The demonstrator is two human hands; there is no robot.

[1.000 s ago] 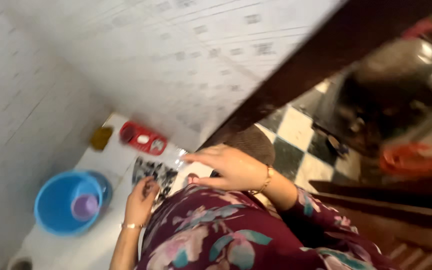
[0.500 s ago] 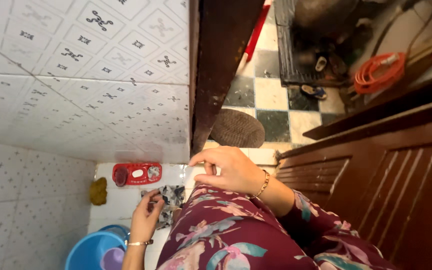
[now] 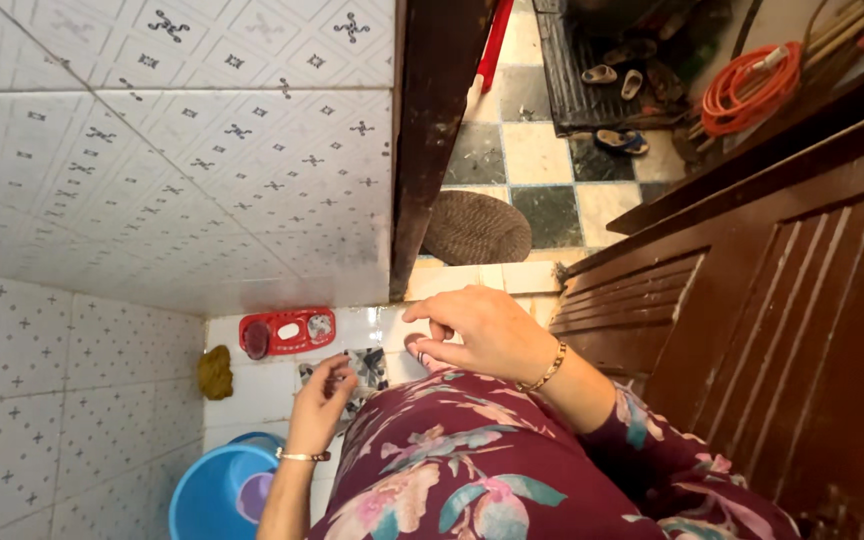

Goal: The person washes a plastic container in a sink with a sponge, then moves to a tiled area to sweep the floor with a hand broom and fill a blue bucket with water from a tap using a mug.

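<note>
- A tiled wall [image 3: 152,180] rises on the left, a dark wooden door frame [image 3: 432,130] stands in the middle, and a brown panelled door [image 3: 782,330] fills the right side.
- Past the frame lie a checkered floor [image 3: 532,150], a round brown mat [image 3: 476,228], a pair of sandals [image 3: 620,142] and a coiled orange hose [image 3: 752,85].
- The maroon flowered garment [image 3: 472,470] hides much of the white floor [image 3: 252,390] under the hands.
- A black-and-white patterned cloth [image 3: 367,368] lies between the two hands. The left hand [image 3: 324,405] pinches its near edge, fingers curled on it.
- The right hand [image 3: 477,335] hovers just right of the cloth, fingers bent inward; what its grip holds I cannot tell.
- A red soap holder [image 3: 287,332] near the wall carries a pale bar of soap.
- A yellow scrubber [image 3: 216,372] sits left of it.
- A blue bucket [image 3: 214,490] holds a purple mug [image 3: 252,495].
</note>
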